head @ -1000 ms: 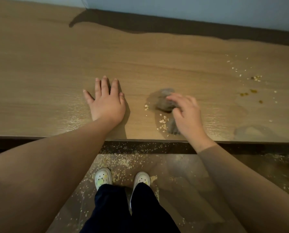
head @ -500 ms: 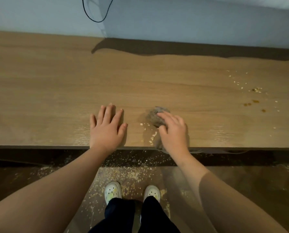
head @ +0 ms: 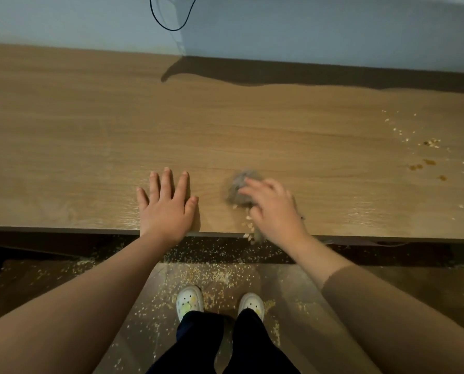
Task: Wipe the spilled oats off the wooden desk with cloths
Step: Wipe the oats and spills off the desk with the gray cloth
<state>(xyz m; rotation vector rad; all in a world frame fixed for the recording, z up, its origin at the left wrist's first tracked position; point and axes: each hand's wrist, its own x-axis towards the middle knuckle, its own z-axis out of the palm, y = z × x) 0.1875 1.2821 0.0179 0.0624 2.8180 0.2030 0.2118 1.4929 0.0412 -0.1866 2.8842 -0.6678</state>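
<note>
**Risk.** A small heap of pale oat flakes [head: 248, 225] lies at the near edge of the light wooden table [head: 90, 144], at 6 o'clock of the crumpled grey cloth [head: 238, 185]. A hasty stroke would probably fling them wider across the oat-strewn floor [head: 206, 273]. The further flakes [head: 430, 143] at 2 o'clock could be missed.

**Pose.** On the right hand [head: 272, 209] the grip is curled over the cloth, holding it down. The left hand [head: 167, 205] lies flat at 9 o'clock, its grip wide and empty.

Left hand [head: 167, 209] on desk [head: 90, 130], front edge. Cloth [head: 239, 186], under right hand [head: 275, 211], at its 3 o'clock; oats [head: 248, 225] at cloth's 6 o'clock.
</note>
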